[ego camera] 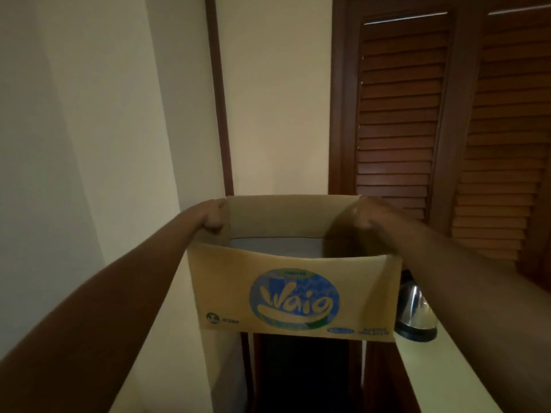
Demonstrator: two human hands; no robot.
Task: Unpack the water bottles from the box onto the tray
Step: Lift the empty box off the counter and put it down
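The person holds an open cardboard box (295, 296) up in the air with both bare hands, arms stretched forward. The left hand (212, 217) grips the far left corner of the box's top rim, its fingers (215, 224) clamped over the cardboard edge; the right hand (368, 214) grips the far right corner, fingers curled tight over the rim in the same way. The near wall of the box carries a blue oval logo. Inside, only a grey bottom shows; no bottles can be made out. Below and to the right of the box, a shiny metal kettle (416, 314) stands on a pale desk (441, 371). Brown louvred doors (447, 114) fill the wall behind, beside a cream wall (277, 99)
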